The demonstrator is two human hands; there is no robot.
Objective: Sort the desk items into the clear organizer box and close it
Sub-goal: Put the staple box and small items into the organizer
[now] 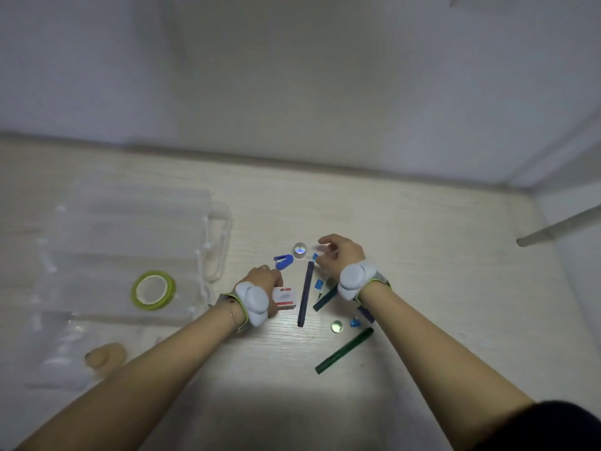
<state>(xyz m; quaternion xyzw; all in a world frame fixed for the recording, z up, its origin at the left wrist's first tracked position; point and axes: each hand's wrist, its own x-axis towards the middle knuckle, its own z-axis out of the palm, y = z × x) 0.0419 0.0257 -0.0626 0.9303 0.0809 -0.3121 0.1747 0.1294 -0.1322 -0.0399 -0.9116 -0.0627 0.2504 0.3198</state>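
Note:
The clear organizer box (123,222) lies open at the left, with a green tape roll (153,289) inside it. My left hand (264,277) hovers with curled fingers, its fingertips at the near end of a blue mini stapler (283,261). A white and red staple box (285,297) lies by that wrist. My right hand (340,255) pinches a small pale blurred item between thumb and forefinger, beside a blue clip (314,256). A silver round piece (300,250) and a dark blue pen (305,292) lie between the hands.
Two green markers (344,349) (325,298), more blue clips (355,322), and a glass bead (336,327) lie under and near my right forearm. A tan rounded object (105,354) sits by the box's near corner. The wall runs along the desk's far edge.

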